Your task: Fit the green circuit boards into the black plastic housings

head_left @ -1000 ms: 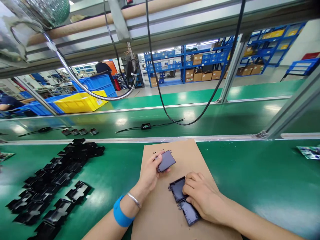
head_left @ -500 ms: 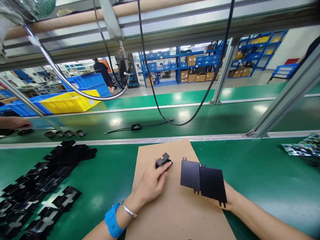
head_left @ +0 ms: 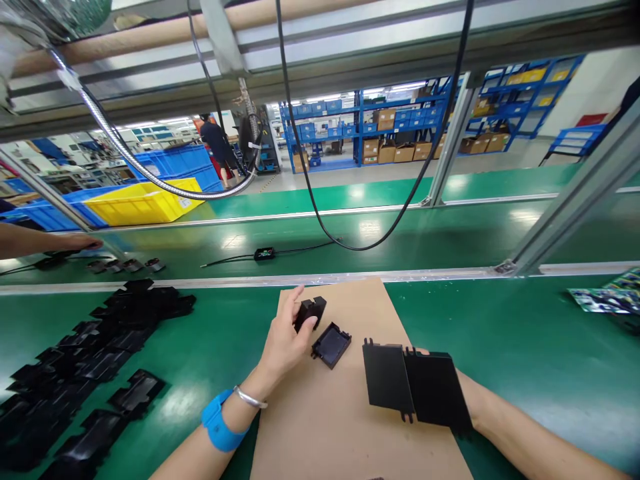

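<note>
pinching a black block (head_left: 311, 311) in my left fingers (head_left: 306, 329), i advise levelling the two panels (head_left: 427, 388) gripped in my right hand (head_left: 470, 396).

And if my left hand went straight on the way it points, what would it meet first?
Probably the metal rail past the cardboard, with the black plastic housing in your left hand leading. Depth is unclear, so it might pass above.

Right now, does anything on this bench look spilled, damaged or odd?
Nothing major stands out. The small black tray lies open side up on the cardboard, with no visible break; faint pale specks dot the green worktop near the rail.
</note>
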`<state>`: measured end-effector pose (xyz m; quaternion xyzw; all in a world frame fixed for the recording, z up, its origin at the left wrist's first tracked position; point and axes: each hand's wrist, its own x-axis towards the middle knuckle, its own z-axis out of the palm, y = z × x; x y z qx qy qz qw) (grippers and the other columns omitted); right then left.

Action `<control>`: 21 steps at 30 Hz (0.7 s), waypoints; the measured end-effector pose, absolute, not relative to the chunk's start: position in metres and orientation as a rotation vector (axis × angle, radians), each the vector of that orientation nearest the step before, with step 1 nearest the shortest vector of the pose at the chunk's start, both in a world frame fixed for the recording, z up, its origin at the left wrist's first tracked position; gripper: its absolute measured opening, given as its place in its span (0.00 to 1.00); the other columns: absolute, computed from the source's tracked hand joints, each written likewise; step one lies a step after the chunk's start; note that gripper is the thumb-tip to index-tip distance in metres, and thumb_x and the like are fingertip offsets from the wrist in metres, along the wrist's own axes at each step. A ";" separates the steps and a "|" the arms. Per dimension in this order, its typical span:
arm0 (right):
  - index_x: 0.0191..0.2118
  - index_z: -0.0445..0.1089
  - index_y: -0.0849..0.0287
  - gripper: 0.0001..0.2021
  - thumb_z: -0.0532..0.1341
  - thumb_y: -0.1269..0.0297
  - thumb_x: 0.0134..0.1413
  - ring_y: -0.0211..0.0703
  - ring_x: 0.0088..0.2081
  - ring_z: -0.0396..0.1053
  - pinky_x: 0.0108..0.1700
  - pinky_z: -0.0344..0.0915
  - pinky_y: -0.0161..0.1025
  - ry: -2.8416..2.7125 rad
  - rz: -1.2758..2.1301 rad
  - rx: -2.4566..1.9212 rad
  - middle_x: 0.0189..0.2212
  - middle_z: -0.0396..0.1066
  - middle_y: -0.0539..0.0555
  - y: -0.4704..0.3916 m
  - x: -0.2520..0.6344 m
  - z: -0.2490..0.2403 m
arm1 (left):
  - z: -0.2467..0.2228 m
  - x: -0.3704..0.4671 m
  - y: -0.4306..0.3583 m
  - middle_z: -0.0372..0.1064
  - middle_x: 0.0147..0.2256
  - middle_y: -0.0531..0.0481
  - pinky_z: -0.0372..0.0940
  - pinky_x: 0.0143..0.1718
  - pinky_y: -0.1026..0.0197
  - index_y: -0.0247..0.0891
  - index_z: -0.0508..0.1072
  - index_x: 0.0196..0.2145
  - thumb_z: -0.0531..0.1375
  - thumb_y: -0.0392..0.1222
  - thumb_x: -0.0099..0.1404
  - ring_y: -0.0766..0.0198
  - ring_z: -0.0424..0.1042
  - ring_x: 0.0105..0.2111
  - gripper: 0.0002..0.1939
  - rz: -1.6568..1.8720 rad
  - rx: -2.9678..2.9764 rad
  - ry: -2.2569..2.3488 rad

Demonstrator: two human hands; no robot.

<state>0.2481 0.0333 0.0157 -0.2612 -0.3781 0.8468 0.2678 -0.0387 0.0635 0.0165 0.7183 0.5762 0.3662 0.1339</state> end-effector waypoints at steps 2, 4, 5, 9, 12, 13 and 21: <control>0.35 0.70 0.61 0.13 0.61 0.55 0.57 0.41 0.30 0.68 0.33 0.64 0.38 -1.330 2.156 -0.753 0.30 0.69 0.53 0.034 0.249 0.025 | 0.011 -0.036 0.069 0.71 0.45 0.44 0.67 0.44 0.53 0.39 0.58 0.59 0.54 0.37 0.67 0.56 0.73 0.43 0.23 1.024 2.111 1.729; 0.30 0.66 0.61 0.09 0.59 0.62 0.58 0.41 0.31 0.65 0.34 0.62 0.37 -1.788 1.884 -0.839 0.29 0.66 0.51 0.032 0.250 0.035 | 0.005 -0.031 0.072 0.71 0.47 0.44 0.65 0.48 0.51 0.40 0.66 0.52 0.56 0.35 0.63 0.53 0.72 0.46 0.18 0.952 2.166 1.695; 0.30 0.65 0.60 0.06 0.58 0.66 0.58 0.41 0.33 0.64 0.35 0.61 0.38 -2.015 1.692 -0.883 0.30 0.66 0.51 0.029 0.249 0.039 | 0.003 -0.029 0.073 0.71 0.47 0.44 0.65 0.50 0.51 0.40 0.67 0.51 0.57 0.35 0.63 0.53 0.71 0.47 0.18 0.911 2.194 1.664; 0.34 0.64 0.58 0.09 0.51 0.78 0.55 0.46 0.41 0.61 0.42 0.59 0.42 -2.550 0.955 -0.982 0.36 0.65 0.53 0.012 0.238 0.036 | 0.007 -0.020 0.068 0.69 0.48 0.42 0.63 0.51 0.50 0.38 0.68 0.51 0.56 0.41 0.65 0.53 0.68 0.49 0.16 0.834 2.241 1.619; 0.35 0.64 0.58 0.11 0.51 0.80 0.51 0.49 0.42 0.60 0.41 0.59 0.43 -2.697 0.700 -1.018 0.38 0.65 0.56 0.001 0.226 0.017 | 0.015 -0.016 0.060 0.71 0.41 0.42 0.59 0.51 0.44 0.38 0.73 0.41 0.62 0.46 0.58 0.48 0.67 0.46 0.14 0.795 2.235 1.627; 0.35 0.64 0.58 0.10 0.52 0.79 0.49 0.49 0.42 0.60 0.41 0.59 0.43 -2.732 0.646 -1.019 0.38 0.65 0.56 -0.001 0.223 0.011 | 0.017 -0.015 0.057 0.71 0.39 0.43 0.57 0.51 0.43 0.38 0.74 0.39 0.65 0.47 0.56 0.47 0.67 0.45 0.14 0.782 2.227 1.614; 0.34 0.67 0.58 0.09 0.53 0.77 0.50 0.48 0.40 0.60 0.37 0.59 0.41 -2.723 0.544 -0.981 0.36 0.65 0.57 -0.003 0.216 -0.002 | 0.009 -0.019 0.057 0.74 0.30 0.46 0.65 0.42 0.51 0.37 0.77 0.33 0.58 0.50 0.63 0.57 0.71 0.32 0.13 0.933 1.891 1.458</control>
